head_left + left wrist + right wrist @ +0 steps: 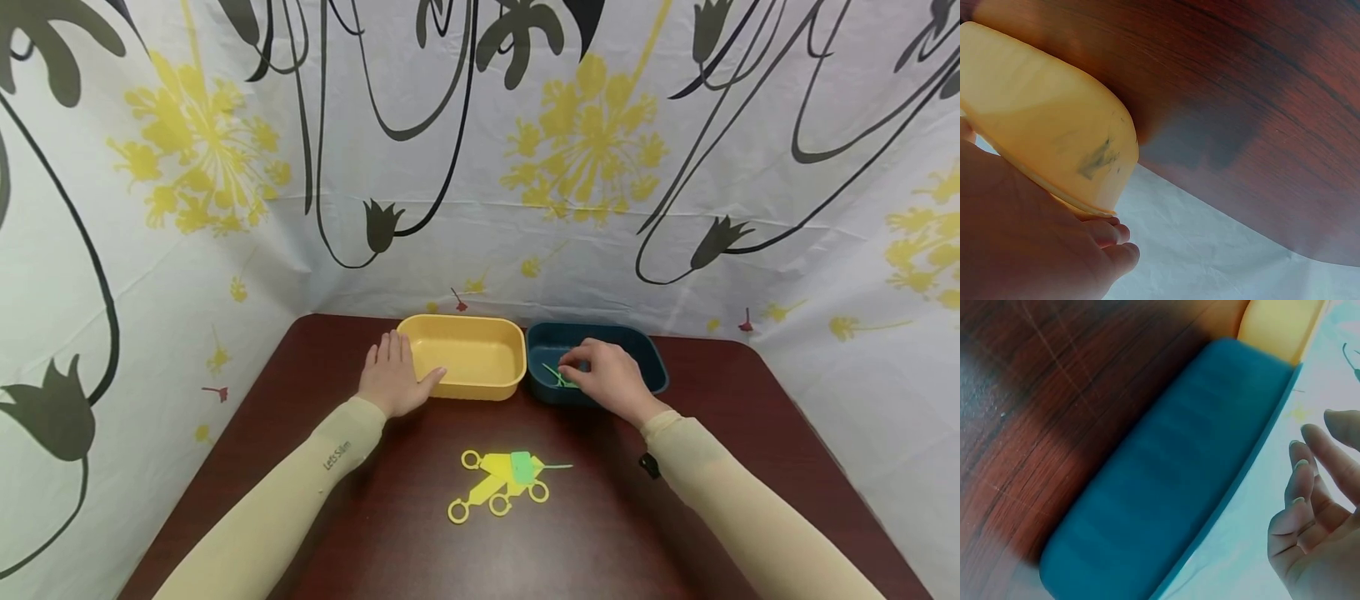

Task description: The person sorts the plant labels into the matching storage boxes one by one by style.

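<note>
My left hand (393, 379) rests on the left end of a yellow plastic bin (480, 390), its fingers straight and the thumb spread along the near side. The left wrist view shows that bin's outer wall (1054, 119) with dark smudges, beside the left hand (1035, 231). Over the dark blue bin (651, 354) hovers my right hand (607, 375), fingers loosely bent. A thin green piece (557, 375) shows in the blue bin just by its fingertips. Seen from the right wrist, the right hand (1319, 512) has thumb and index apart with nothing visible between them.
Flat yellow syringe-shaped pieces (491, 479) with ring ends lie overlapping on the dark wooden table (420, 550), with a green part (522, 467) on top. Both bins stand side by side at the back edge, before a patterned cloth (480, 167).
</note>
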### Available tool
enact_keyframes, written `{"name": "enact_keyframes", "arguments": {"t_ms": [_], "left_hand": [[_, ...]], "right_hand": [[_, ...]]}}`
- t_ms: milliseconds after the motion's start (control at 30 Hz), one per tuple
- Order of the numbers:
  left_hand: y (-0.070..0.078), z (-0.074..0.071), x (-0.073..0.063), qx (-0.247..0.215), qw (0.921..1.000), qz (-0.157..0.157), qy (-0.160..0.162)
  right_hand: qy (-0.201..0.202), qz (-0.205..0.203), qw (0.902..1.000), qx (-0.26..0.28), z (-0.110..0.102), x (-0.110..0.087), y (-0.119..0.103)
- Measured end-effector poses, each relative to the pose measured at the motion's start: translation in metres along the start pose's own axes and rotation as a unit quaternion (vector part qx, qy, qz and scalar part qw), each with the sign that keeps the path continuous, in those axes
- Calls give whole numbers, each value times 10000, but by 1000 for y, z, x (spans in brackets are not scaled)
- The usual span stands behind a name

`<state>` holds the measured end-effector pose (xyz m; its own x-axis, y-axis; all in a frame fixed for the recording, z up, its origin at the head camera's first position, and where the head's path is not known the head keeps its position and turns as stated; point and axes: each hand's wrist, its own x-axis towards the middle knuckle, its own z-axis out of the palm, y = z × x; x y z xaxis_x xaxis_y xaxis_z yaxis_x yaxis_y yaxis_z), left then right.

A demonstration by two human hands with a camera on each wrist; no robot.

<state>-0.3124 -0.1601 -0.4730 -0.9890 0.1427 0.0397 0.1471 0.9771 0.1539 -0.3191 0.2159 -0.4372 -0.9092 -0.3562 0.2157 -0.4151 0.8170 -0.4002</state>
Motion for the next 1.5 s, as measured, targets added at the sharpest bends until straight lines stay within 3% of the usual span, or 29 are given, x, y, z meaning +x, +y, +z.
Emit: {"name": "enact_keyframes", "arguments": {"t_ms": [300, 1000, 1500], "left_hand": [[1, -1, -1, -24, 10000, -10, 75], [4, -7, -5, 57, 10000, -15, 60], [4, -5, -4, 53, 10000, -19, 43]], "right_hand": [[116, -434, 9990, 9, 0, -11, -15], [94, -1032, 9944, -192, 2, -31, -43], [-500, -1532, 9862, -380, 12, -45, -51]]}}
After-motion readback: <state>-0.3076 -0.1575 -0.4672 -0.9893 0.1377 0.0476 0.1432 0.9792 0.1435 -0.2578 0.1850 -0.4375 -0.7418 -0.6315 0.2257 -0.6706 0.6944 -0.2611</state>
